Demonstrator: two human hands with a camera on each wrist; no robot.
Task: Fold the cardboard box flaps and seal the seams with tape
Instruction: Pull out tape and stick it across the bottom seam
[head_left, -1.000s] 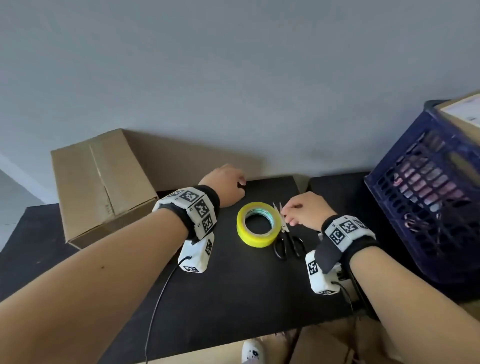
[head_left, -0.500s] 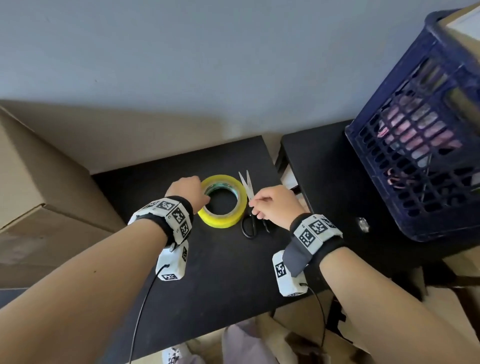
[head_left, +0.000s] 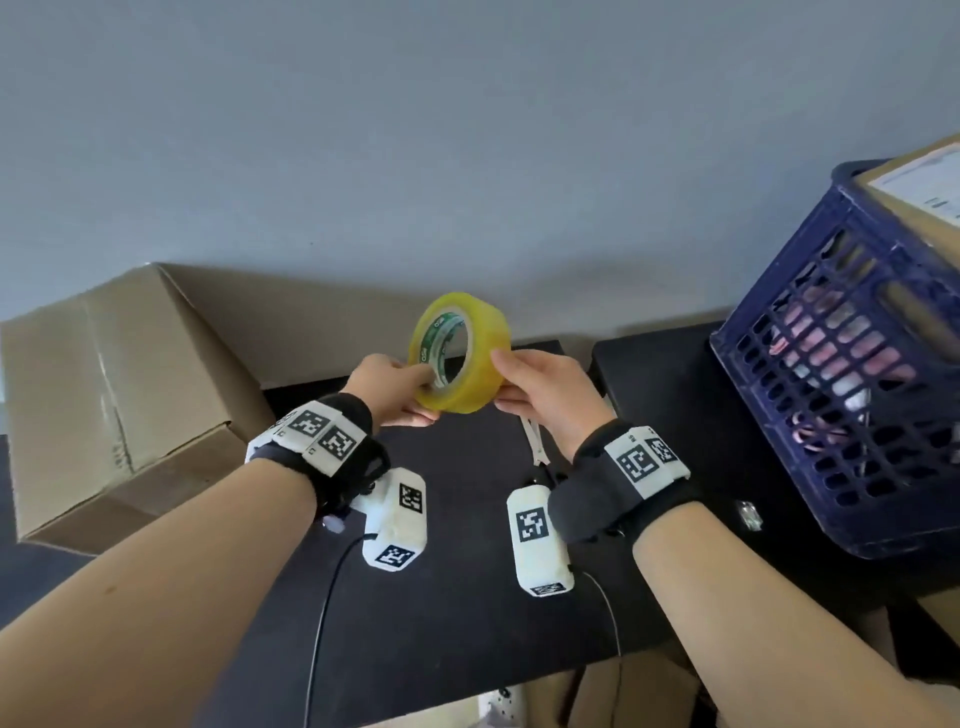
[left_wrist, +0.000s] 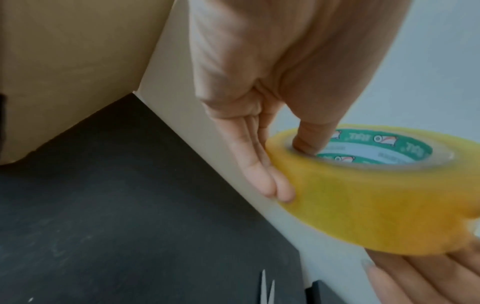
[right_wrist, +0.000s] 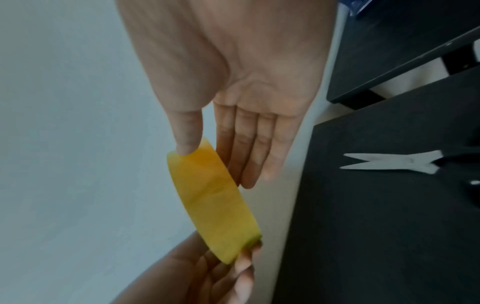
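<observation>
A yellow tape roll (head_left: 460, 353) with a green-printed core is held up above the black table (head_left: 457, 597), between both hands. My left hand (head_left: 410, 389) grips it with the thumb inside the core (left_wrist: 309, 142) and the fingers on the outer band. My right hand (head_left: 511, 379) pinches the roll's other side, thumb (right_wrist: 187, 144) on the band and fingers behind it. The cardboard box (head_left: 114, 395) lies at the left against the wall, apart from both hands, with a flap seam showing on its top face.
Scissors (right_wrist: 389, 164) lie on the table under my right hand, blades toward the wall. A dark blue crate (head_left: 852, 384) holding a cardboard parcel stands on a second black table (head_left: 675, 415) at the right. The grey wall runs close behind.
The tape roll has been lifted off the table and stood on edge between both hands. My right hand left the scissors and took the roll's side. The head view tilted and shifted.
</observation>
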